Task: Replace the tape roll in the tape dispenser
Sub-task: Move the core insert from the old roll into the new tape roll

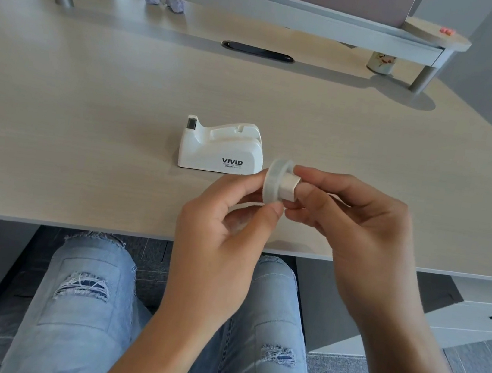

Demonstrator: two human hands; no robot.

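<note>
A white tape dispenser marked VIVID stands on the desk, its roll bay open at the top and its cutter at the left end. Just to its right and nearer me, both hands hold a clear tape roll above the desk's front part. My left hand pinches the roll's rim between thumb and fingers. My right hand grips the white core hub that sticks out of the roll's right side. The roll's far face is hidden.
The pale wooden desk ends at a front edge just under my wrists, with my knees in ripped jeans below. A raised grey shelf on legs runs along the back, a small patterned cup under its right end and a dark cable slot nearby.
</note>
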